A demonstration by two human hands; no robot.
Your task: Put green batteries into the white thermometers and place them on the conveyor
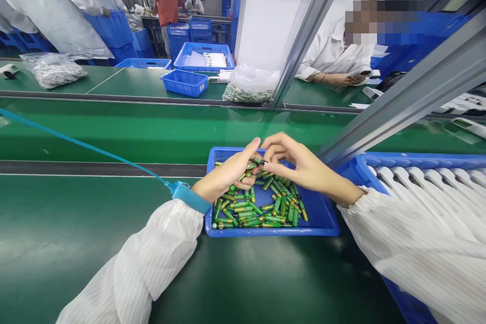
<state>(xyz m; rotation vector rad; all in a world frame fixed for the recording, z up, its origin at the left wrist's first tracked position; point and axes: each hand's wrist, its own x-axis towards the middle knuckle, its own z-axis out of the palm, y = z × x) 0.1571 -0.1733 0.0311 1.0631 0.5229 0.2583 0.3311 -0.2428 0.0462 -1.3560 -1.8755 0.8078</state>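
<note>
Small green and gold batteries (279, 202) lie loose in a shallow blue tray (273, 233). Over the tray's far half, my left hand (236, 166) is turned palm inward, its fingers curled around a few batteries. My right hand (298, 162) meets it from the right, thumb and fingers pinched at the dark end of one battery (258, 161). Part of that battery is hidden by the fingers. A blue wrist strap (192, 197) circles my left wrist, with a blue cord (94, 151) running off to the left.
At right, a blue crate (364, 162) holds a row of white devices (421, 187). A metal post (402, 76) slants across the right side. Beyond the green belt (114, 126) are a bag of batteries (248, 88), a small blue bin (185, 82) and a co-worker (330, 53).
</note>
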